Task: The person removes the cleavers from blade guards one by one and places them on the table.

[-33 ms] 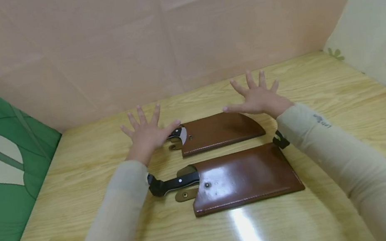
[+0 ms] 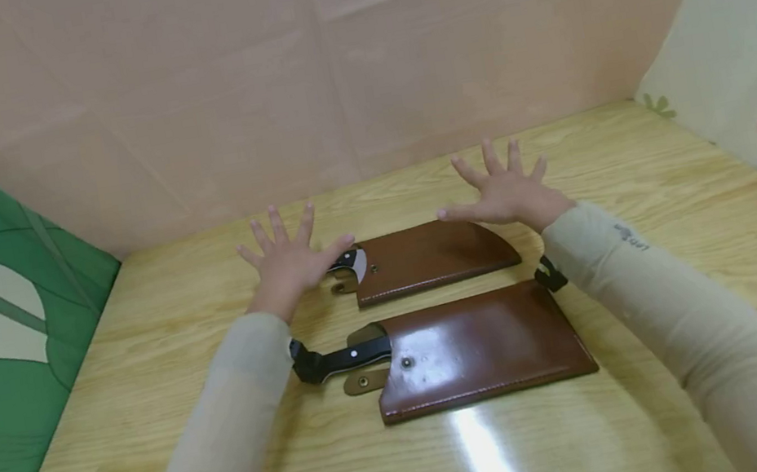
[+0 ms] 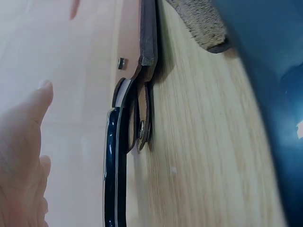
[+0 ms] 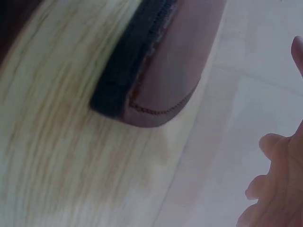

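Pale wood-grain table [image 2: 125, 375]. On it: glossy brown rectangular leather sheath [image 2: 487, 359] near; smaller brown leather round-tipped sheath [image 2: 437, 255] behind. Left hand [image 2: 290, 266], right hand [image 2: 509, 195]: fingers spread, holding nothing. Safest handling, probably: black riveted handle [image 2: 367, 352] first, minding unfastened brown leather strap [image 2: 370, 381].

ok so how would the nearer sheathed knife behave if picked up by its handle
It would likely feel heavy toward the brown sheath, which is far broader than the black handle. The strap looks unfastened, so the sheath might slide off. Lying flat, it seems unlikely to roll.
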